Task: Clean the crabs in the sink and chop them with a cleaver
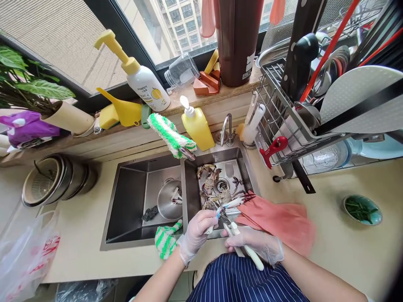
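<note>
My left hand [197,233], in a clear glove, pinches a small pale piece with a bluish part [219,212] over the near edge of the right sink basin; its kind is unclear. My right hand [252,242], also gloved, is closed around white-handled scissors [253,256]. Their metal blades reach up and left beside the pinched piece. Just beyond lies a whitish strip with a dark reddish end [234,203]. Brown and dark wet scraps [208,184] lie around the drain in the right basin [249,176]. Pink rubber gloves [280,218] drape over the counter beside my right hand.
The left basin [126,201] holds a metal bowl [165,203] with pale pieces and a dark scouring pad [150,213]. A green-striped cloth covers the faucet [228,126] side divider area. A dish rack [289,113] with utensils stands right, near a small bowl of greens [362,209].
</note>
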{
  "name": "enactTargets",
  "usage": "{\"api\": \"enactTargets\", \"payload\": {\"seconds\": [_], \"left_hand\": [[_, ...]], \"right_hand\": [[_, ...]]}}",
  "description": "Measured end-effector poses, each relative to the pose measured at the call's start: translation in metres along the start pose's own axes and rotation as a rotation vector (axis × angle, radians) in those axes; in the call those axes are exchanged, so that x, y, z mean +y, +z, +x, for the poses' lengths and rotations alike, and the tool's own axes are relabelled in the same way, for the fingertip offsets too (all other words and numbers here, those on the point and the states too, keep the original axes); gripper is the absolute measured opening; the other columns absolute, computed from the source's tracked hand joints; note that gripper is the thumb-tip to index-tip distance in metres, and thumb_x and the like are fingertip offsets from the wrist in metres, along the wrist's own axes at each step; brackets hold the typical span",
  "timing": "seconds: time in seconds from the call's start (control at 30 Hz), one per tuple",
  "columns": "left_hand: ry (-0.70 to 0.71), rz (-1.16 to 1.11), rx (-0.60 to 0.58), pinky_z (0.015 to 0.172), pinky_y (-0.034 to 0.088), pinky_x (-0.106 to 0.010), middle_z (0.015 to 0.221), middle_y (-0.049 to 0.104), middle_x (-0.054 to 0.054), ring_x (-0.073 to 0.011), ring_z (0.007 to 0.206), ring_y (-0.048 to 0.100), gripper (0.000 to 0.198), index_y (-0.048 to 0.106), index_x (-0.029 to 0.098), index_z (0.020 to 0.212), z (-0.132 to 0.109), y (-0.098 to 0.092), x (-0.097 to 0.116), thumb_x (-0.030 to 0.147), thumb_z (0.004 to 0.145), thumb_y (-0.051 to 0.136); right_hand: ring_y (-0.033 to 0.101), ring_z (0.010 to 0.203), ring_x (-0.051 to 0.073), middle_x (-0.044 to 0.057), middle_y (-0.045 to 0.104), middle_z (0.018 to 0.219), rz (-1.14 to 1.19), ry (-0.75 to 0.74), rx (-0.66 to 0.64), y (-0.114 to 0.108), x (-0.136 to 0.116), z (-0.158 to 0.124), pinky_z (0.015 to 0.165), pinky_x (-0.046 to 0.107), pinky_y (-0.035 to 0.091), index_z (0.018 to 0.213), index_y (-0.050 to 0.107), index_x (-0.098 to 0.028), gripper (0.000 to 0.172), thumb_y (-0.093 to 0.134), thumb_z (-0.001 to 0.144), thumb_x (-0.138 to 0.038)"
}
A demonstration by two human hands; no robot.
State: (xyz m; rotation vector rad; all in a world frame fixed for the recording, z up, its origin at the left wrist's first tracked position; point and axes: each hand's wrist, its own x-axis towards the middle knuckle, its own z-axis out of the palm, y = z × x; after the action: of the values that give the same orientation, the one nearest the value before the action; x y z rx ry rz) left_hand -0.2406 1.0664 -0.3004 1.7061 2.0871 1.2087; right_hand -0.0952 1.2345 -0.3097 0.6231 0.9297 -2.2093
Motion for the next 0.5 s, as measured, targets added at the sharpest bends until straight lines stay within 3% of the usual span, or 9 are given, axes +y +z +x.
{"api": "enactTargets", "payload": {"seconds": [0.1,0.17,0.33,0.5], "left_hand": [[-0.018,-0.067,-0.008,0.077,0.056,-0.031,0.102,0.068,-0.011,-0.0184,0.092,0.067,0.022,0.061,0.021,0.109,-0.001,0.002,0.0,0.012,0.09,0.058],[-0.015,-0.082,-0.001,0.079,0.057,-0.032,0.103,0.068,-0.011,-0.019,0.094,0.067,0.026,0.06,0.021,0.112,-0.002,0.006,0.001,0.011,0.089,0.06],[-0.037,-0.104,0.043,0.081,0.057,-0.034,0.107,0.067,-0.011,-0.0201,0.099,0.066,0.038,0.057,0.025,0.122,-0.004,0.014,0.003,0.01,0.087,0.063],[-0.026,-0.141,0.051,0.079,0.058,-0.032,0.106,0.068,-0.009,-0.0193,0.098,0.068,0.037,0.059,0.024,0.121,-0.005,0.008,-0.003,0.008,0.089,0.059]], "right_hand": [[0.055,0.085,0.015,-0.001,0.057,0.091,0.019,0.06,-0.034,-0.004,0.008,-0.012,0.075,0.026,0.039,0.11,0.054,-0.021,0.056,0.075,0.059,-0.026],[0.054,0.088,0.017,-0.001,0.055,0.093,-0.089,0.07,-0.021,-0.005,0.012,-0.016,0.077,0.028,0.04,0.108,0.054,-0.022,0.054,0.073,0.057,-0.023],[0.046,0.075,0.014,-0.004,0.048,0.082,-0.437,0.116,0.1,-0.006,0.016,-0.01,0.066,0.026,0.036,0.09,0.051,-0.021,0.043,0.064,0.05,-0.01],[0.042,0.066,0.01,-0.007,0.047,0.075,-0.557,0.131,0.063,-0.01,0.013,-0.002,0.059,0.023,0.033,0.084,0.051,-0.021,0.042,0.06,0.046,-0.006]]}}
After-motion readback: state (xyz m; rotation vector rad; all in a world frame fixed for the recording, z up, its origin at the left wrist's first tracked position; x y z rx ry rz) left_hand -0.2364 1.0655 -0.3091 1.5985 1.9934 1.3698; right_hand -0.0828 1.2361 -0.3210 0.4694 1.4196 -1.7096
